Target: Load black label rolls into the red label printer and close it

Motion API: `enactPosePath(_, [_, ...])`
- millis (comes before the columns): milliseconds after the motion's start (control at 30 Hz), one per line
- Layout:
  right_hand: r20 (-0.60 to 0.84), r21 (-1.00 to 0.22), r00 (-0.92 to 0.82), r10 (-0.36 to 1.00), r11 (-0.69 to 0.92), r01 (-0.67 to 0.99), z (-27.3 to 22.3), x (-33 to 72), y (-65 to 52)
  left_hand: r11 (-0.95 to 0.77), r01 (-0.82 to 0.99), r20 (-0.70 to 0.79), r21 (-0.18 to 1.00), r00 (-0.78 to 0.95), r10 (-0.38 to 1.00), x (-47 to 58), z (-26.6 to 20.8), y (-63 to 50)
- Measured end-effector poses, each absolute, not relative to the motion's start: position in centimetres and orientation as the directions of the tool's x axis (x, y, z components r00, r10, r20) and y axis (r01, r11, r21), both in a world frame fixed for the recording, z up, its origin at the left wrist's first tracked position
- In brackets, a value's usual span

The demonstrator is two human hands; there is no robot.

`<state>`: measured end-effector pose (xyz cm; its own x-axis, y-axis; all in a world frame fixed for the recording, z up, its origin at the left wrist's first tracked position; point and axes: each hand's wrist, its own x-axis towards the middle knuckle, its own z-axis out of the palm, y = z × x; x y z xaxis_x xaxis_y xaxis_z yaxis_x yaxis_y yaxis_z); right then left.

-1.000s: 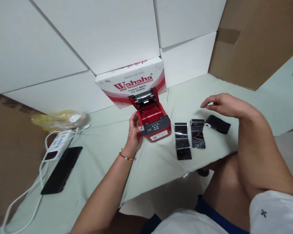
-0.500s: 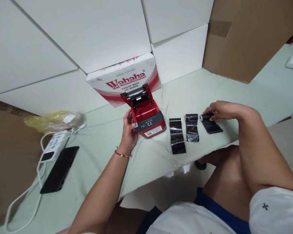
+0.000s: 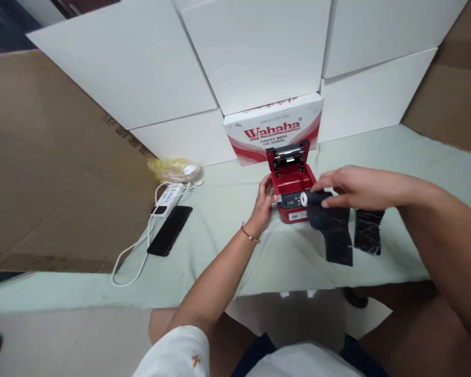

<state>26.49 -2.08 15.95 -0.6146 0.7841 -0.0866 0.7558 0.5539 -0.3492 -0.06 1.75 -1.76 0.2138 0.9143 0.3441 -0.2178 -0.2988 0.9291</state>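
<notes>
A red and black label printer [image 3: 294,181] stands on the cloth-covered table with its lid raised and its inner bay bare. My left hand [image 3: 264,203] grips its left side, thumb toward the front. In front of the printer's right side, my right hand [image 3: 347,187] pinches a small black roll [image 3: 316,201] with a white core facing left. The roll's loose tail hangs down over a black strip [image 3: 339,254] on the table; where one ends and the other begins is hard to tell. A second, shiny black strip [image 3: 368,233] lies to the right, partly under my right forearm.
Behind the printer stands a Wahaha water carton [image 3: 275,125], backed by white boxes [image 3: 255,57]. At left are a power strip [image 3: 168,199] with white cable, a black phone [image 3: 170,230], a yellowish plastic bag [image 3: 172,170] and a big cardboard box [image 3: 70,173].
My right hand has lifted the black roll from the table and carried it left to the printer. My left hand stays on the printer. The camera view has swung left.
</notes>
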Motion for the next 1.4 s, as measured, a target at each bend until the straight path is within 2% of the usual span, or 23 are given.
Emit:
enactPosePath(100, [-0.118,-0.206,-0.543,0.832,0.514,0.833,15.4,21.5,1.4,-0.378,-0.062,0.383,0.924,0.122,0.916,-0.1,-1.1,0.6])
enactPosePath(167, [-0.134,-0.088,-0.461,0.877,0.453,0.887,14.7,19.7,2.6,-0.489,0.134,0.492,0.862,0.018,0.871,-0.2,-0.1,-0.7])
enactPosePath(233, [-0.153,-0.030,-0.416,0.896,0.417,0.908,14.0,18.7,3.1,-0.632,0.352,0.675,0.691,0.000,0.738,-0.1,1.1,-2.1])
enactPosePath(300, [-0.152,-0.011,-0.394,0.907,0.397,0.918,13.5,18.3,3.2,-0.749,0.467,0.811,0.470,0.106,0.576,0.1,2.2,-3.4])
enactPosePath(367, [-0.153,0.007,-0.370,0.916,0.376,0.927,13.3,18.0,3.1,-0.811,0.502,0.858,0.299,0.231,0.459,0.6,2.8,-4.4])
enactPosePath(433, [-0.164,0.023,-0.349,0.923,0.358,0.934,13.4,17.9,3.1,-0.828,0.518,0.840,0.216,0.334,0.428,1.2,3.0,-4.9])
enactPosePath(533, [-0.182,0.050,-0.311,0.933,0.325,0.944,13.8,17.6,3.3,-0.815,0.554,0.796,0.170,0.410,0.445,1.9,2.7,-5.1])
enactPosePath(667, [-0.198,0.086,-0.248,0.948,0.269,0.959,14.0,16.7,3.7,-0.783,0.609,0.822,0.128,0.377,0.427,2.0,2.6,-5.0])
enactPosePath(933, [-0.239,0.096,-0.164,0.957,0.191,0.977,13.4,15.2,4.1,-0.756,0.634,0.742,0.164,0.426,0.518,1.8,2.6,-4.8])
enactPosePath(1100, [-0.201,0.068,-0.178,0.963,0.195,0.978,12.5,15.4,4.5,-0.718,0.682,0.709,0.139,0.438,0.553,2.2,2.6,-4.7])
enactPosePath(1233, [-0.170,-0.009,-0.238,0.956,0.241,0.971,12.6,15.9,4.2,-0.707,0.699,0.712,0.105,0.443,0.544,2.3,2.8,-4.7])
enactPosePath(1333, [-0.141,-0.133,-0.383,0.913,0.365,0.921,13.9,16.6,3.0,-0.696,0.713,0.696,0.084,0.458,0.554,2.3,2.9,-4.9])
enactPosePath(1400, [-0.005,-0.237,-0.435,0.900,0.422,0.875,15.0,17.0,2.4,-0.690,0.720,0.692,0.072,0.462,0.554,2.4,2.9,-5.1])
